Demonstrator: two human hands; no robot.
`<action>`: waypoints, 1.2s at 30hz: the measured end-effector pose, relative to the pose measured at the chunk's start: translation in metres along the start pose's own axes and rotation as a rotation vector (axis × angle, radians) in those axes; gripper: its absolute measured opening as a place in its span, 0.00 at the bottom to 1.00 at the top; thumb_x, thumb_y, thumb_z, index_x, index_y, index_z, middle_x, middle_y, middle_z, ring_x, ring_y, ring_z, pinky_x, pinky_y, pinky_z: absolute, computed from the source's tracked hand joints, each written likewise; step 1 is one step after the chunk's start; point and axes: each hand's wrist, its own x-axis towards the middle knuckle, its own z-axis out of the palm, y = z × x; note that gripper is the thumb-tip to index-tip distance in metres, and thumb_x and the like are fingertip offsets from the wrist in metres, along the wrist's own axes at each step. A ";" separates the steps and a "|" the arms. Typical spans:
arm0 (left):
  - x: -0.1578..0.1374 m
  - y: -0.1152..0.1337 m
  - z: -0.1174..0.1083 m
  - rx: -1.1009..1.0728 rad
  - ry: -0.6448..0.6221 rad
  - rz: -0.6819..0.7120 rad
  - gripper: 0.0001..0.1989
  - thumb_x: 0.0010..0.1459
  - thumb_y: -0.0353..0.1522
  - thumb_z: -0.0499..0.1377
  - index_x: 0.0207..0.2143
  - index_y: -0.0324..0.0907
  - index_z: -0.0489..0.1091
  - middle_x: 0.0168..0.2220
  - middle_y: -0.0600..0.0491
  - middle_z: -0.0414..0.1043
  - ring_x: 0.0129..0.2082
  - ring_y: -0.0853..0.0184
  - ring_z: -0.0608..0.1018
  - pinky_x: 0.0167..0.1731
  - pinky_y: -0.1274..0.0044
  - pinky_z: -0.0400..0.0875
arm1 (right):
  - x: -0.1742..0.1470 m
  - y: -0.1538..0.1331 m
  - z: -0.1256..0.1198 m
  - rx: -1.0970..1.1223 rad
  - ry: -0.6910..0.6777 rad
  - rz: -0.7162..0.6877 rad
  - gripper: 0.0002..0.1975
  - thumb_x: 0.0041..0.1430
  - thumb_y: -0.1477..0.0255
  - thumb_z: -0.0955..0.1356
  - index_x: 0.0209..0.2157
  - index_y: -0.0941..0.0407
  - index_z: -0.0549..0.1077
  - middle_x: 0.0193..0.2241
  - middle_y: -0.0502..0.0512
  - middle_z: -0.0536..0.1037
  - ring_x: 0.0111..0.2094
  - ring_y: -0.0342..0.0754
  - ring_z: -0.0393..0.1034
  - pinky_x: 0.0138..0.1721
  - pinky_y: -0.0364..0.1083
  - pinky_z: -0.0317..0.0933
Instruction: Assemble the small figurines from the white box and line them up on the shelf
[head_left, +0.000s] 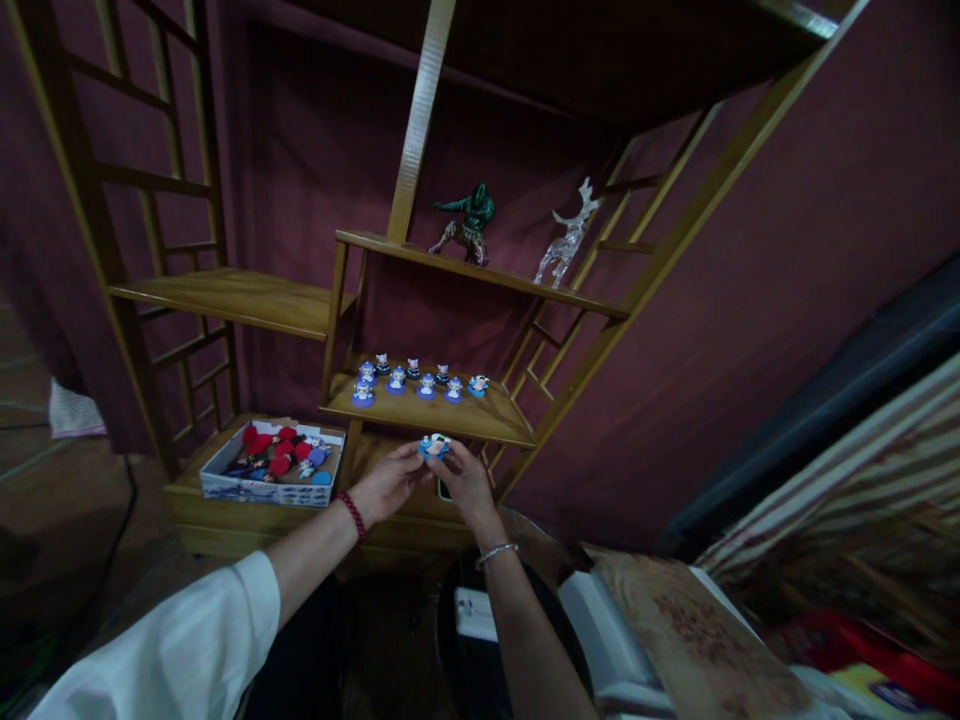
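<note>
Between my two hands, just in front of the wooden shelf's edge, is a small toy figurine (434, 448) with a blue base and a white and pink body. My left hand (391, 480) pinches it from the left, fingers closed on its side. From the right, my right hand (466, 482) grips it too. Beyond, on the lower shelf (420, 413), several little figurines (397, 379) with purple bases stand in rows, with dark-based ones behind. At the right end of them is a similar blue-based figurine (478, 385).
To the left, an open cardboard box (274, 490) holds red, blue and dark toy pieces. A green-topped statue (469, 222) and a clear deer ornament (566, 238) stand on the upper shelf. Below my right arm are a black stool (469, 680) with a white object and stacked boxes (667, 630).
</note>
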 end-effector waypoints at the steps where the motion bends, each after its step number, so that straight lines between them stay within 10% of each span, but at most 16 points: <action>1: 0.002 0.000 0.002 0.013 0.000 -0.005 0.10 0.48 0.22 0.59 0.35 0.37 0.70 0.34 0.50 0.71 0.29 0.73 0.73 0.32 0.80 0.67 | 0.001 0.000 -0.002 0.001 0.011 0.003 0.15 0.45 0.68 0.68 0.38 0.53 0.70 0.38 0.51 0.76 0.40 0.48 0.70 0.43 0.48 0.63; 15: 0.039 -0.007 0.041 0.505 0.054 0.208 0.14 0.47 0.20 0.53 0.38 0.38 0.66 0.36 0.49 0.72 0.31 0.70 0.73 0.31 0.78 0.68 | 0.029 0.008 -0.039 0.133 0.169 0.016 0.15 0.41 0.70 0.70 0.35 0.56 0.69 0.35 0.52 0.77 0.39 0.47 0.71 0.44 0.48 0.63; 22: 0.058 -0.006 0.047 0.833 0.012 0.431 0.20 0.41 0.19 0.54 0.37 0.44 0.70 0.42 0.52 0.70 0.47 0.62 0.67 0.54 0.70 0.52 | 0.049 0.016 -0.060 0.051 0.244 -0.003 0.18 0.38 0.66 0.71 0.34 0.57 0.68 0.35 0.56 0.77 0.38 0.48 0.71 0.44 0.48 0.63; 36: 0.098 -0.003 0.046 1.211 -0.145 0.465 0.24 0.41 0.22 0.55 0.44 0.42 0.67 0.50 0.49 0.65 0.55 0.58 0.60 0.56 0.70 0.46 | 0.078 0.028 -0.088 -0.243 0.312 0.020 0.17 0.38 0.63 0.70 0.31 0.57 0.70 0.28 0.53 0.77 0.31 0.47 0.71 0.37 0.48 0.65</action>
